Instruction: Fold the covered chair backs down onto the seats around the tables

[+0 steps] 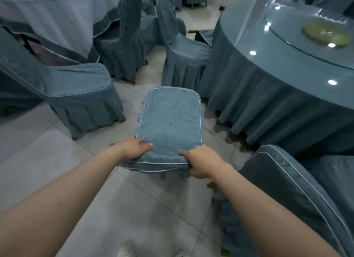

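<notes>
both my bare forearms reach out over the pale tiled floor, my left hand and right hand each clamped on a near corner of the teal fabric-covered chair back with white piping. it lies flat, folded down beside the round teal-skirted table.

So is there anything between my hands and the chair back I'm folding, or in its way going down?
Nothing visible. Both the left hand and right hand already grip the near edge of the covered chair back. It looks about level; the seat beneath is hidden.
</notes>
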Demonstrator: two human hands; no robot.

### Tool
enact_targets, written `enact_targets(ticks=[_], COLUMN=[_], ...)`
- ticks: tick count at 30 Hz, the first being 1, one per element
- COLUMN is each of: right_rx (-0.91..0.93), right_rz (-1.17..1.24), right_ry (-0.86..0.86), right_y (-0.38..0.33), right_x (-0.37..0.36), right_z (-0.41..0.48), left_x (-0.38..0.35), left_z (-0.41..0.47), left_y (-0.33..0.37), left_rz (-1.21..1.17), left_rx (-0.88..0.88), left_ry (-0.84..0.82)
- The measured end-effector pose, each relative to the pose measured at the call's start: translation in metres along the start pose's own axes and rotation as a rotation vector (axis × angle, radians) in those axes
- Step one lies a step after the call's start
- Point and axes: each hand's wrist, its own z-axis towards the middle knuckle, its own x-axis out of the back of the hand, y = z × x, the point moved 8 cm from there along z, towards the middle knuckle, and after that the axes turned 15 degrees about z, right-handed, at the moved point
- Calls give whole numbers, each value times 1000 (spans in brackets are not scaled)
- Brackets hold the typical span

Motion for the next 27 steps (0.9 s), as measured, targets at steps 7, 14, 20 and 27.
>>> enact_targets(ticks=[7, 14, 20, 27], right_rx=[-12, -94, -178, -291], right_rz=[45, 86, 113, 98], right_ry=[19, 80, 193, 251], right_y=[-13, -17, -8, 27], right_x=[17, 32, 41, 69], right_z=[15, 27, 28, 54], left_x=[29, 56, 66, 95], left_z=[-26, -25, 4, 48], left_y=[0, 6, 10, 30], left_rz=[236, 195, 254, 274], left_rx=[-288, -421, -406, -430], left_ry=[200, 404, 391, 442])
